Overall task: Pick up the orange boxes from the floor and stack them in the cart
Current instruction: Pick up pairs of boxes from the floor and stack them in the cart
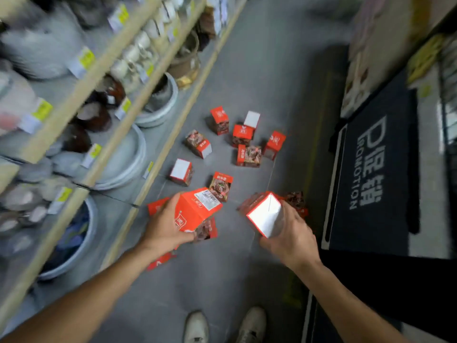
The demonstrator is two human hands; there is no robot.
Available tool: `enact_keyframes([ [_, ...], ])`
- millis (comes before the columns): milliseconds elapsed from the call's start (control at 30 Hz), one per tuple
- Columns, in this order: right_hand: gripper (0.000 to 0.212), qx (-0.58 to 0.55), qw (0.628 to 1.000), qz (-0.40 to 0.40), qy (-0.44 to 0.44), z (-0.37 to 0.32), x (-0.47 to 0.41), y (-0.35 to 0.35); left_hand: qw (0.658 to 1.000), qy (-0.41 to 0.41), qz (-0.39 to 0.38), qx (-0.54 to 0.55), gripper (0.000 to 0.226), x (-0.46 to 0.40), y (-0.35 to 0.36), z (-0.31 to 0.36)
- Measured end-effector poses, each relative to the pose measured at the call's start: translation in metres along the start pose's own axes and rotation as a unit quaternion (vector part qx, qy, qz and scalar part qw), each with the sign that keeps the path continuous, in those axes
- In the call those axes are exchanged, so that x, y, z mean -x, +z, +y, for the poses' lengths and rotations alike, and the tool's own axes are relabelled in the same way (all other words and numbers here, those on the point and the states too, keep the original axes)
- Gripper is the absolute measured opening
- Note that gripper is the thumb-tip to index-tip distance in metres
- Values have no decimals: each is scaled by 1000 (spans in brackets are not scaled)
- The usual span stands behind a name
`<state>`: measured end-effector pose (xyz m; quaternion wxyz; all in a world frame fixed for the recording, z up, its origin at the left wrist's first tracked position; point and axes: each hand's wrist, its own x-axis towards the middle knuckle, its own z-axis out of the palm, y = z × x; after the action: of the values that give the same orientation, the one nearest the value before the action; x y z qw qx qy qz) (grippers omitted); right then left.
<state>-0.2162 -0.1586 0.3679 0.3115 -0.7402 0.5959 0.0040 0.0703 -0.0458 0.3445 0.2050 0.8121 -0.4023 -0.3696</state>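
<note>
My left hand (164,225) grips an orange box (197,209) by its side, barcode label facing up. My right hand (291,233) holds a second orange box (263,214) with its white end turned toward me. Both boxes hang above the grey floor. Several more orange boxes lie scattered on the floor ahead, such as one box (219,120) standing upright and another box (181,171) showing a white face. More orange boxes (160,261) lie partly hidden under my left hand. No cart is clearly visible.
Wooden shelving (103,70) with bowls, cups and price tags runs along the left. A dark stand with a "PROMOTION" banner (376,174) borders the aisle on the right. My white shoes (197,326) are at the bottom. The view is motion-blurred.
</note>
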Motion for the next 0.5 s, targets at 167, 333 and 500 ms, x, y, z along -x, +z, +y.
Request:
enact_keyframes([
  [167, 93, -9, 997, 56, -54, -98, 34, -114, 996, 82, 37, -6, 92, 51, -139, 87],
  [333, 92, -12, 988, 111, -102, -181, 79, -202, 989, 130, 76, -3, 88, 106, -242, 145],
  [500, 95, -13, 978, 149, -144, -248, 120, -265, 977, 178, 119, 10, 98, 151, -319, 182],
])
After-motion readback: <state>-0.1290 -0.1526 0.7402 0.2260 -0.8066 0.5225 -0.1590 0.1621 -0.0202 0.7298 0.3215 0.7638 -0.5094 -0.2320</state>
